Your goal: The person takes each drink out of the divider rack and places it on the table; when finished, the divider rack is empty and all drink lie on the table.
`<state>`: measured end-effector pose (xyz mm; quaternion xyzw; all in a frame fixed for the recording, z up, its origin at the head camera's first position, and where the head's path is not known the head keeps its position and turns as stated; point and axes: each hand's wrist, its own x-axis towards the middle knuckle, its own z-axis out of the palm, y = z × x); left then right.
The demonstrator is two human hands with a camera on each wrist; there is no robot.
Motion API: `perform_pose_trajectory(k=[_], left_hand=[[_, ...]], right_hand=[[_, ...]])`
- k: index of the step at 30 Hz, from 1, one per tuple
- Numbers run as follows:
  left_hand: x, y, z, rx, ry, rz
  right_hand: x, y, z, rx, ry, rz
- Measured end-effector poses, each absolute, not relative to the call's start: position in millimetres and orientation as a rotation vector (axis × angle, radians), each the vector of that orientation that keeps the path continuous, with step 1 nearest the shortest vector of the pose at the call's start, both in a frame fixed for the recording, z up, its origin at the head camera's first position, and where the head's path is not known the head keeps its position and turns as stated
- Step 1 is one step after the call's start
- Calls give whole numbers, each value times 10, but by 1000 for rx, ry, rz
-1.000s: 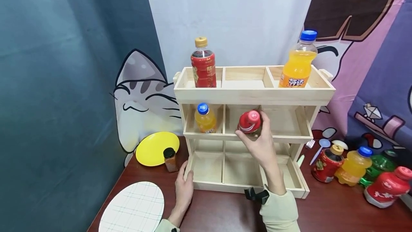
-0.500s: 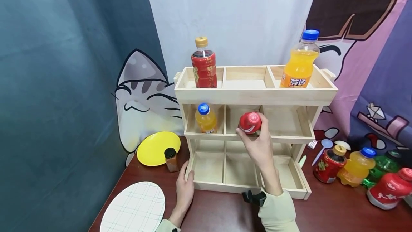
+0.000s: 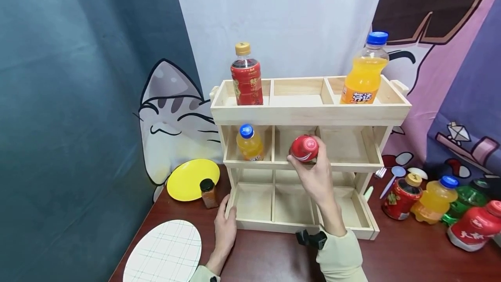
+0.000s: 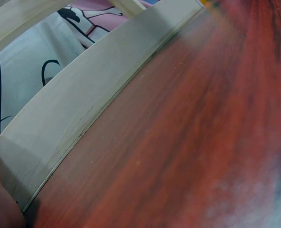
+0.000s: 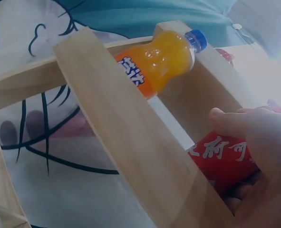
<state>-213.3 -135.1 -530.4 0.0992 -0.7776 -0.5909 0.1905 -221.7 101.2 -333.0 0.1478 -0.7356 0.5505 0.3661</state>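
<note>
In the head view, my right hand (image 3: pixel 315 177) grips a red soda bottle (image 3: pixel 304 148) between thumb and fingers. The bottle is at the middle compartment of the shelf's second tier, its red cap facing me. White characters show on the red label (image 5: pixel 226 154) in the right wrist view, behind the tier's front board. My left hand (image 3: pixel 225 229) holds the lower left front corner of the wooden shelf rack (image 3: pixel 309 115), thumb and fingers on either side of it. An orange soda bottle (image 3: pixel 250 146) with a blue cap stands in the compartment left of the red one.
On the top tier stand a red-labelled tea bottle (image 3: pixel 247 82) and a larger orange soda bottle (image 3: pixel 364 73). Several more bottles, including a green one (image 3: pixel 465 201), stand right of the rack. A yellow plate (image 3: pixel 188 179), spice jar (image 3: pixel 208 195) and white plate (image 3: pixel 164 251) lie left.
Both hands keep their holds, and the red bottle stays in the middle compartment with hardly any motion. The head view shifts slightly.
</note>
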Motion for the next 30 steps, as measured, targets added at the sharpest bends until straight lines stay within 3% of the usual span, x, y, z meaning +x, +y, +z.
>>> perform_pose_trajectory(k=[10,20,30], left_hand=[[-2133,-1343,-5300,261,-2180,-1641],[-2112,-1351,-5299,263,-2189,-1630],[-2128,-1356,-5288,237,-2177,-1644]], right_hand=[[-2108,1014,-3235,491,-1700,1488],[-1982,1026,-3133,426,-1614,1516],[-2033,1178,-3338,324,-1818,1388]])
